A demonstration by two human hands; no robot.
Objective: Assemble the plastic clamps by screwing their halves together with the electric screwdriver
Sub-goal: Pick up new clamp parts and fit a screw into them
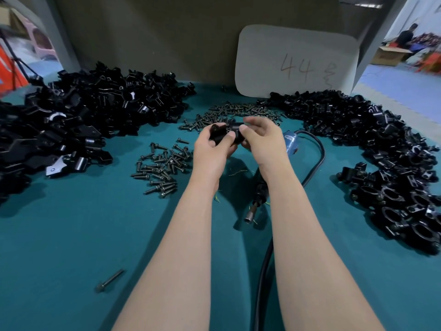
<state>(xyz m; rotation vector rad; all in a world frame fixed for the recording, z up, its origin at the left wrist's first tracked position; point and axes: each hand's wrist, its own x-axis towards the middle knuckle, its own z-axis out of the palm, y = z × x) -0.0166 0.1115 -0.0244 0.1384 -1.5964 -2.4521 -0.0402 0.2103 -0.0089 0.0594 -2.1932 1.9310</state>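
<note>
black clamp halves [235, 130], mostly hidden, pinched by left hand [211, 150] and right hand [262, 142]; screwdriver [257, 198] partly covered

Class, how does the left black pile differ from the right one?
The left pile holds loose halves and flat pieces; the right pile shows closed rings with screws. The left pile is a broad heap; the right pile curves in a long band. Both are black plastic.

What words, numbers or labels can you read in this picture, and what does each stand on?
"44": handwritten on the pale board propped at the back; the scrawl after it is unreadable.
Label on the blue electric screwdriver: too blurred to read.
</note>
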